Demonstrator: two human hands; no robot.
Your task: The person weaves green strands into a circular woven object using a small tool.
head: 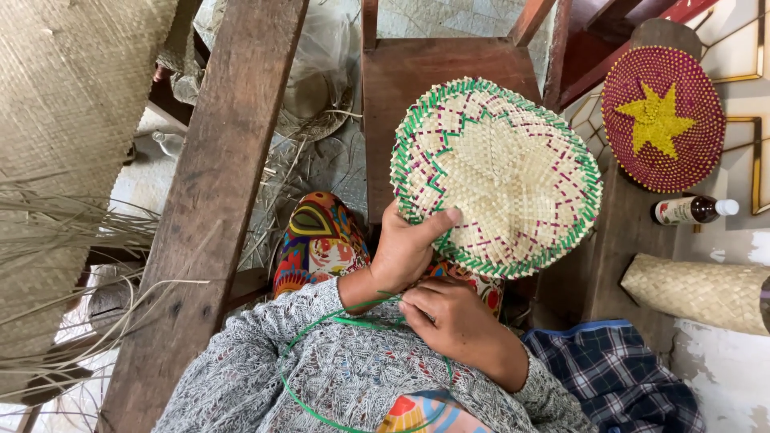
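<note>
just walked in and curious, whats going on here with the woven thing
A person is seated, holding up a round woven piece, pale with green and purple pattern, gripped at its lower edge by the left hand. The right hand pinches a thin green strip that loops across the lap. A red woven disc with a yellow star and a small bottle lie to the right.
</note>
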